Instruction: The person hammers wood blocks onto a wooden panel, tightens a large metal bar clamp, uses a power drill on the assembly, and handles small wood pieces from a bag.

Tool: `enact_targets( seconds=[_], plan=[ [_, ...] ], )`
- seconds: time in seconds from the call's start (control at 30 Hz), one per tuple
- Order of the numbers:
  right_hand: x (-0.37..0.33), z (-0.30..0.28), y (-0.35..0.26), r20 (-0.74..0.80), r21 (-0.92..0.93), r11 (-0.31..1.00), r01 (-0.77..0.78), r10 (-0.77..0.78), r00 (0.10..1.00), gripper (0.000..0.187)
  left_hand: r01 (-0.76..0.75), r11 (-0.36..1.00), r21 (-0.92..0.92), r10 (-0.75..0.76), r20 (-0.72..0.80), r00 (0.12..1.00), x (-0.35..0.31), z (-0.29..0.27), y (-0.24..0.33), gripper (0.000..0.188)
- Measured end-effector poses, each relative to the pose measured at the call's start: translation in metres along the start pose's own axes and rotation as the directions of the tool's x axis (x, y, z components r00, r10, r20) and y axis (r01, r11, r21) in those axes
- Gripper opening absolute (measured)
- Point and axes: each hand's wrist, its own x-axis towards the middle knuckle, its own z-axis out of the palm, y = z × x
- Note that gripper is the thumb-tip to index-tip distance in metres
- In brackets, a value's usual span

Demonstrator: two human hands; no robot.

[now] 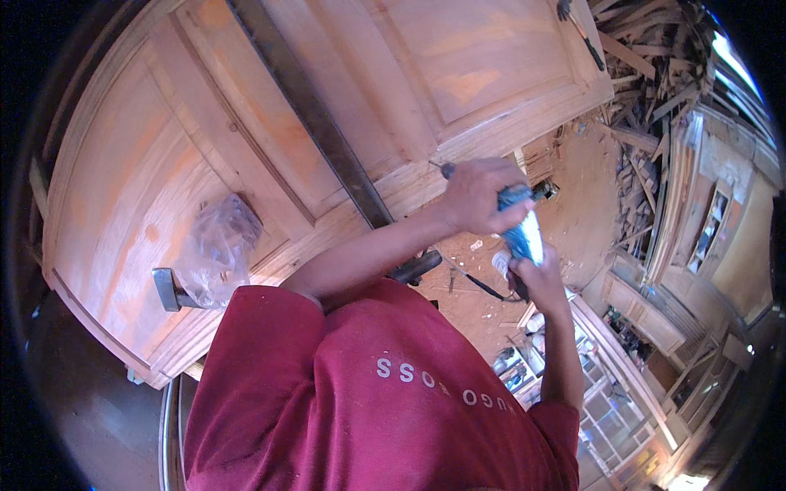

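A blue corded power drill (517,231) is held in front of me, its thin bit pointing left over the edge of a wooden panelled door (327,41). My left hand (485,195) closes round the front of the drill body, with the dark chuck showing past its knuckles. Lower down, my right hand (536,274) grips the rear handle, and a black cord (483,286) hangs beside it. The bit tip appears just above the door's edge; I cannot tell if it touches the wood. A dark metal bar (315,114) lies across the door.
On the door's left lie a hammer (166,290) and a clear plastic bag (217,250) with contents I cannot make out. A dark-handled tool (583,37) rests at the far right corner. Scrap wood (647,155) is heaped beyond the dusty floor (589,204); wooden frames (614,417) stand right.
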Motion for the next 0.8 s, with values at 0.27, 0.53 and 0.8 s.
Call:
enact_targets(
  seconds=[0.27,0.53,0.8],
  plan=[
    [-0.094,-0.003,-0.016,-0.089,-0.205,0.978,0.03,-0.049,0.995,0.017,-0.174,0.984,-0.031,0.17,-0.096,0.981,-0.009,-0.012,0.098,0.034],
    [-0.078,0.079,-0.024,0.427,-0.466,0.678,0.569,-0.392,0.815,0.057,-0.133,0.969,0.207,0.189,-0.278,0.942,-0.132,-0.098,0.115,0.037],
    [-0.068,0.149,-0.032,0.629,-0.548,0.53,0.648,-0.25,0.736,0.049,-0.113,0.946,0.305,0.252,-0.466,0.848,-0.225,-0.134,0.108,0.04]
  ],
)
